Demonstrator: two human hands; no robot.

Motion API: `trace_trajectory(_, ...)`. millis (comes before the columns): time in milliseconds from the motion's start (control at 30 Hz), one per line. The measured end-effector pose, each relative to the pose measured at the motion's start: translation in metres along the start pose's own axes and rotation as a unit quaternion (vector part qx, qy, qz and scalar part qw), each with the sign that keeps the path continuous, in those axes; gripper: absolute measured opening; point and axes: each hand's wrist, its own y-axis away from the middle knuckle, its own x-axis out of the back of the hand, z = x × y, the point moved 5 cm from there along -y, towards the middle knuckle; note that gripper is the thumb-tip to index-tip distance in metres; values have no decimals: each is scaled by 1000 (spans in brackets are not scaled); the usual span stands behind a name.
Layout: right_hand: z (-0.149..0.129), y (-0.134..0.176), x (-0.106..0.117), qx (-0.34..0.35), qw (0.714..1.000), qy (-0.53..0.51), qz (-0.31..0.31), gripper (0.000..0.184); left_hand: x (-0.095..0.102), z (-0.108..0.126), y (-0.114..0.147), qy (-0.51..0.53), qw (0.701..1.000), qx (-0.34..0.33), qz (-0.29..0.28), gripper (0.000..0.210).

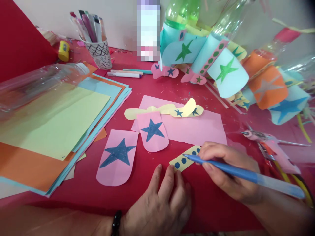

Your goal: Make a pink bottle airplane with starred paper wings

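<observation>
My right hand (pixel 223 170) grips a blue felt-tip pen (pixel 233 170), its tip over a yellow paper strip (pixel 180 166) that bears several dark blue dots. My left hand (pixel 169 196) lies palm down with fingers stretched out, its fingertips at the strip's lower left end. Just beyond are two pink paper pieces with rounded ends and blue stars, one (pixel 104 176) at the left and one (pixel 157 144) nearer the middle. A yellow paper cutout (pixel 163 109) with small blue stars rests partly on a pink paper sheet (pixel 209 127).
Coloured paper sheets (pixel 81 101) are stacked at left under a clear plastic bottle (pixel 41 82). Behind stand a cup (pixel 99 54) of pens and loose markers (pixel 124 74). Paper-wrapped bottles (pixel 206 49) fill the back right. A pink glue gun (pixel 278 150) lies right of my right hand.
</observation>
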Motion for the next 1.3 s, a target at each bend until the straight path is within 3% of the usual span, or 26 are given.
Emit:
trace_trajectory(100,15,-1,11,-45,997,3,62,13,-1,-1,2,-1,1000,-16,-7,43)
trace_trajectory(200,31,-4,20,-64,988,-37,139,12,-2,-3,2,25,999,-29,-31,72)
trace_trajectory(267,39,-8,21,-73,982,-76,156,14,-3,-3,3,46,997,-29,-48,85)
trace_trajectory(433,50,-17,20,-94,978,-95,161,23,-3,1,7,48,996,-16,-72,85)
trace_trajectory(633,59,-15,19,-103,974,-85,184,22,10,1,10,-24,999,-26,-8,90)
trace_trajectory(733,62,-14,19,-105,974,-73,187,21,17,4,6,-63,995,-63,43,81)
trace_trajectory(833,65,-15,18,-107,974,-63,189,22,18,12,-2,-84,987,-89,106,36)
trace_trajectory(967,69,-15,15,-114,975,-62,179,23,7,29,-15,-76,983,-104,131,9)
trace_trajectory(1133,71,-14,15,-122,975,-67,171,25,-5,51,-29,-35,981,-151,116,37)
trace_trajectory(1300,72,-14,16,-122,977,-86,154,25,-4,53,-39,7,979,-177,102,40)
